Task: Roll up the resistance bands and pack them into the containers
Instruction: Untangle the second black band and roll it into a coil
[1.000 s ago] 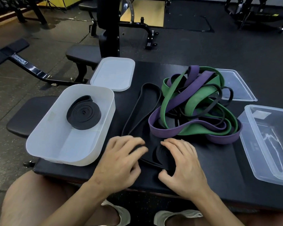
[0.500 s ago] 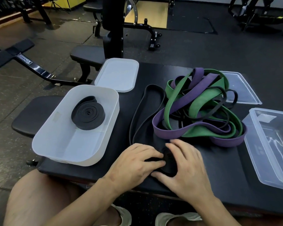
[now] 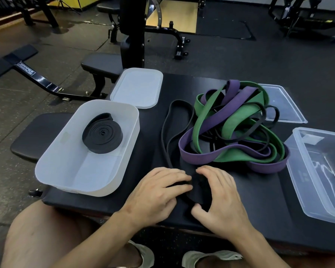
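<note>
A thin black band [image 3: 167, 130] lies as a long loop on the black table [image 3: 259, 200], its near end wound into a small roll between my hands. My left hand [image 3: 159, 194] and my right hand [image 3: 220, 198] both curl their fingers round that roll. One rolled black band [image 3: 102, 133] lies inside the white container [image 3: 70, 171] at the left. A tangled pile of green and purple bands [image 3: 234, 124] with thin black ones sits behind my right hand. A clear container [image 3: 321, 192] stands at the right.
The white lid [image 3: 137, 88] lies behind the white container, and a clear lid [image 3: 282, 103] lies behind the band pile. Gym benches [image 3: 101, 62] and machine frames stand on the dark floor beyond the table. My knees and shoes show below the table's near edge.
The roll between my hands has grown as both hands wound it forward, and the black band's free loop has become shorter and narrower. The camera view has shifted slightly.
</note>
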